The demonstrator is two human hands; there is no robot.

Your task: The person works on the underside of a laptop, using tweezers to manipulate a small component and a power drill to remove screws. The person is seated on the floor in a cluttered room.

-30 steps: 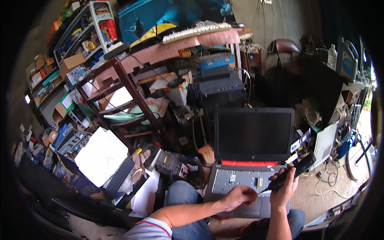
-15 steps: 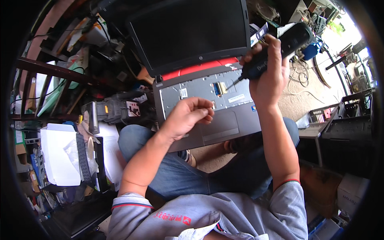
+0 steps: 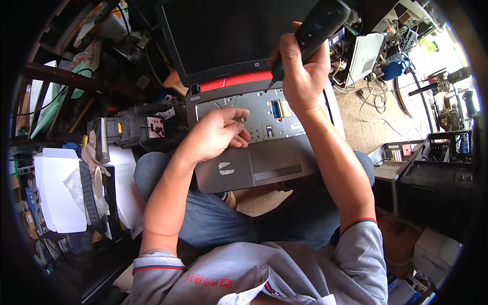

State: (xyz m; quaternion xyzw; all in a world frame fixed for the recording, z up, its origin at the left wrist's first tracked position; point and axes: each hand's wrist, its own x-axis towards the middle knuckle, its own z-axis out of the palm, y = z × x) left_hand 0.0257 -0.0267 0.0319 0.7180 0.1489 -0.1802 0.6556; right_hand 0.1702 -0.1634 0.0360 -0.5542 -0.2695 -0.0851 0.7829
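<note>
A laptop point(image 3: 277, 152) lies across my legs with its dark screen point(image 3: 223, 38) raised. Its keyboard is off, so a silver metal plate point(image 3: 262, 132) and a ribbon cable point(image 3: 285, 109) show. My right hand point(image 3: 307, 76) is closed around a black electric screwdriver point(image 3: 320, 28). The thin bit slants down to the upper edge of the plate; whether it touches a screw is too small to tell. Over the plate's left part is my left hand point(image 3: 216, 132), its fingers loosely bent and apart, nothing visible in them.
A red strip point(image 3: 231, 82) shows behind the hinge. To the left are a grey tool case point(image 3: 132, 127), a white open box point(image 3: 61, 190) and a loose keyboard point(image 3: 90, 195). Cables point(image 3: 373, 99) lie on the floor at right, near a silver laptop point(image 3: 365, 58) and an open computer case point(image 3: 432, 162).
My right hand has brought the screwdriver left, its bit now at the plate's upper edge. My left hand has shifted left and its fingers have loosened. The view has moved slightly.
</note>
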